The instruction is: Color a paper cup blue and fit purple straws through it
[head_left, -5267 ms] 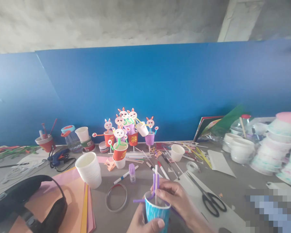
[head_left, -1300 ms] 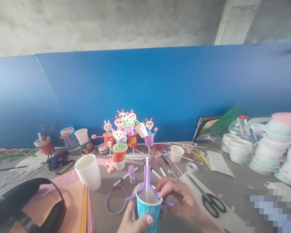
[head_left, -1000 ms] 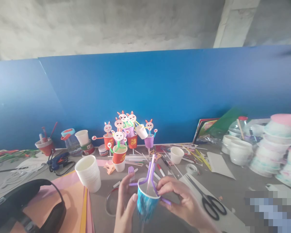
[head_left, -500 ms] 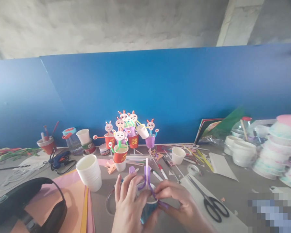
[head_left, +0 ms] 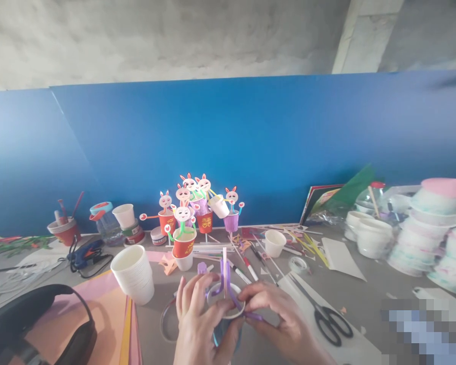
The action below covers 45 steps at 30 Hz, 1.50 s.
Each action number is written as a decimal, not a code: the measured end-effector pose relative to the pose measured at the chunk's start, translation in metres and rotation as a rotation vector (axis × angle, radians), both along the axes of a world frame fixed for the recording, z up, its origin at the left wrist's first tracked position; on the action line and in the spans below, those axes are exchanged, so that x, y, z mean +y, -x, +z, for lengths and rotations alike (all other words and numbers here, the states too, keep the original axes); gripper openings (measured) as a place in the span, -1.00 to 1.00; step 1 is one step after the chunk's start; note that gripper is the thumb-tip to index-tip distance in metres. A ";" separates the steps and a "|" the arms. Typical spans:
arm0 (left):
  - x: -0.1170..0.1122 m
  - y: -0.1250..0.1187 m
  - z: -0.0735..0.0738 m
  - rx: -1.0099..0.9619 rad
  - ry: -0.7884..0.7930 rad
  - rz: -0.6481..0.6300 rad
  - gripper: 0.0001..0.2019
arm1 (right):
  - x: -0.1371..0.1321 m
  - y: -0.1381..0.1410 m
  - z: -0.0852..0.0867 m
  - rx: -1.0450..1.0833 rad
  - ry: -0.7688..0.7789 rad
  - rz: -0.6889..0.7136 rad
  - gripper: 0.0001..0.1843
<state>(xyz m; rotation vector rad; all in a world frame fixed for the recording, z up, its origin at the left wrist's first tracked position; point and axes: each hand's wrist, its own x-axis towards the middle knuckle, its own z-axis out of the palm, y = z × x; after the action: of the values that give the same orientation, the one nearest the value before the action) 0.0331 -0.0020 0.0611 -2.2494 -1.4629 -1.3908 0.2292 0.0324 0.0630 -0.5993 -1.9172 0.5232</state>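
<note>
My left hand [head_left: 201, 319] is wrapped around a small paper cup [head_left: 225, 334] with a blue outside and a white rim, its thumb lying over the near rim. A thin pale stick [head_left: 225, 268] stands upright in the cup, with purple strips [head_left: 228, 276] beside it that bend outward near the rim. My right hand [head_left: 281, 314] is closed at the cup's right rim, pinching the purple strip, whose end [head_left: 254, 316] pokes outside the cup. The fingers hide the strip's middle and much of the cup's wall.
Behind my hands stand several rabbit-faced cup figures [head_left: 184, 243]. A stack of white cups [head_left: 133, 276] and coloured paper [head_left: 106, 314] lie left, near a black headset-like object [head_left: 76, 329]. Black scissors [head_left: 332, 324] rest on white paper at right, with markers [head_left: 251, 268] and stacked painted cups [head_left: 418, 243] beyond.
The view has turned slightly, so everything sits a little further left. More of the cup's rim and of the purple strip's outer end shows between my hands, which keep their holds.
</note>
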 end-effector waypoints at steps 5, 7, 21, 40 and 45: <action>-0.001 -0.002 0.000 -0.024 -0.013 -0.001 -0.76 | 0.002 -0.001 -0.003 0.002 0.060 0.052 -0.97; -0.002 -0.004 -0.001 -0.042 -0.028 0.007 -0.77 | 0.002 -0.001 -0.005 0.005 0.103 0.049 -0.96; -0.004 -0.016 -0.006 -0.025 -0.138 0.008 -0.74 | 0.002 -0.002 -0.001 0.044 0.182 0.093 -0.92; -0.008 -0.017 0.006 -0.006 -0.120 -0.036 -0.80 | -0.005 -0.001 0.008 0.137 0.337 0.153 -0.68; -0.006 -0.018 0.008 -0.007 -0.120 -0.054 -0.78 | -0.004 -0.004 0.008 0.196 0.420 0.201 -0.67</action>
<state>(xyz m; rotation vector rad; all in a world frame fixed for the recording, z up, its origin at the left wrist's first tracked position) 0.0514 -0.0078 0.0691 -2.2275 -1.2930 -1.4613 0.2330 0.0279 0.0712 -0.5969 -1.6976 1.0903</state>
